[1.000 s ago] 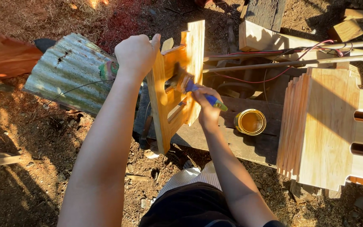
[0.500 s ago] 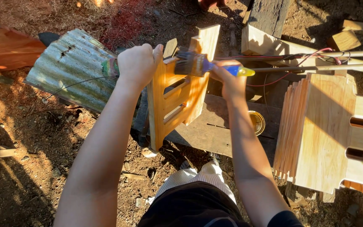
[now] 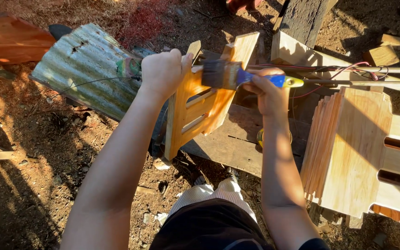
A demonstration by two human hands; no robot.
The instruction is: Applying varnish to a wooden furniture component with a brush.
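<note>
- Brush (image 3: pixel 230 74) is grasped in the right hand (image 3: pixel 267 92), fingers clenched round its blue handle; the yellow handle tip points right, and the dark bristles are laid against the upper part of the frame (image 3: pixel 200 109).
- Frame, a slatted wooden piece with an orange, wet-looking sheen, is gripped at its top edge by the left hand (image 3: pixel 163 74), which is closed over it; it is held tilted, its lower end set down near the plank (image 3: pixel 223 143).
- Plank, dark and weathered, lies flat on the dirt beneath the frame and the right forearm.
- Tin (image 3: pixel 261 137), small, round and yellow, is seen only in part on the plank, mostly hidden behind the right wrist.
- Sheet (image 3: pixel 86 65) of corrugated, greenish metal lies to the left, behind the left hand, with a thin wire across it.
- Stack (image 3: pixel 353 153) of pale slatted wooden pieces stands to the right, just beside the right arm.
- Rods (image 3: pixel 348 76) and red wire lie behind the brush, over pale wood offcuts.
- Shoes (image 3: pixel 218 180) are seen below on the dirt, between the arms.
</note>
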